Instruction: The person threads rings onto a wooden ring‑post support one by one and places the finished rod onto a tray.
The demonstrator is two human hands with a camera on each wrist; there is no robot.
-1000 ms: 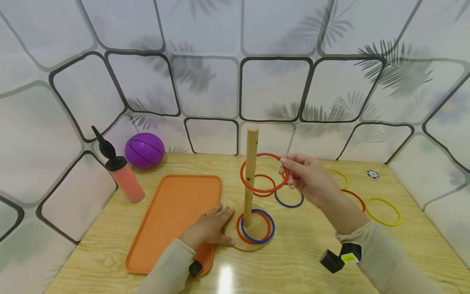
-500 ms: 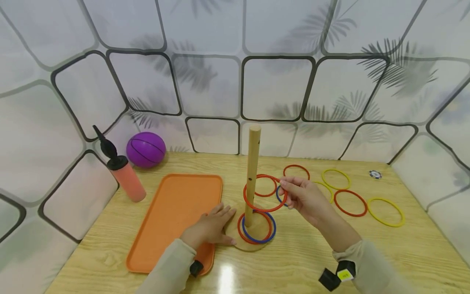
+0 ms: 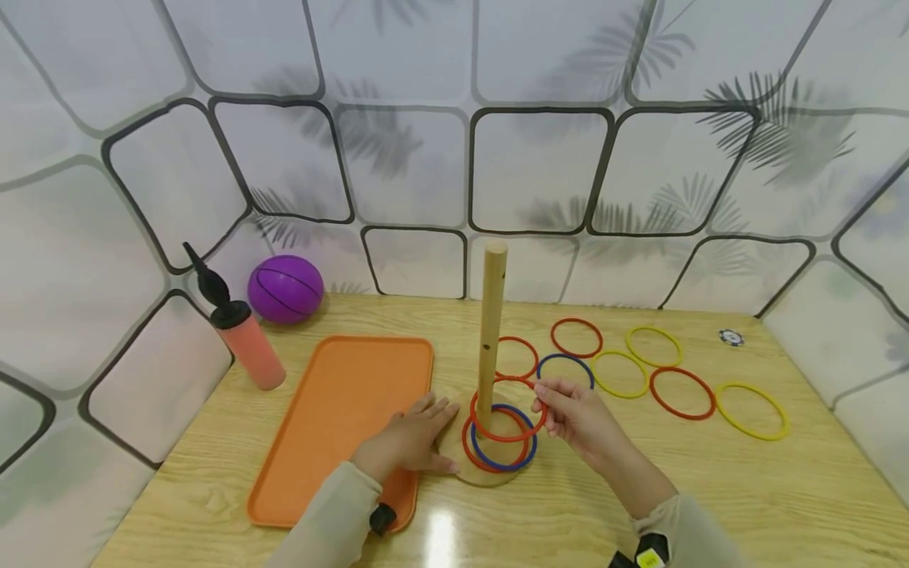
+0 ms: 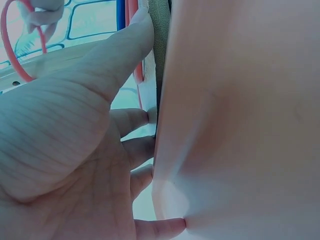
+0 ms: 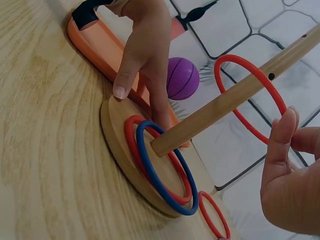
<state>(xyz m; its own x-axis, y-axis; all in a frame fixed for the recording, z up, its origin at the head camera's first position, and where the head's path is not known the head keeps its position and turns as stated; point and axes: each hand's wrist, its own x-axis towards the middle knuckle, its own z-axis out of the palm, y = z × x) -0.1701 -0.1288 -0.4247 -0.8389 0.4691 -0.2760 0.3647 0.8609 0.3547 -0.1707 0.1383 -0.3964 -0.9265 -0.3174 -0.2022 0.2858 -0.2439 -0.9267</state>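
My right hand (image 3: 582, 418) pinches a red ring (image 5: 232, 58) by its right side, between thumb and fingers. The ring encircles the wooden post (image 3: 491, 315) partway down, above the round wooden base (image 3: 451, 435). Lying on that base around the post are another red ring (image 5: 131, 137) and a blue ring (image 5: 150, 172). With spread, fairly straight fingers, my left hand (image 3: 408, 442) rests on the left part of the base, beside the orange tray (image 3: 341, 418). In the left wrist view its thumb (image 4: 125, 55) reaches along the base edge.
Right of the post, loose red, blue and yellow rings lie on the table, including a yellow ring (image 3: 784, 418) and a blue ring (image 3: 566, 356). A poker chip (image 3: 731, 338) is farther right. A purple ball (image 3: 286, 289) and a pink hand pump (image 3: 252, 347) stand back left.
My right hand has lowered the red ring along the post, from its upper half to near the base. My left hand has stayed in place.
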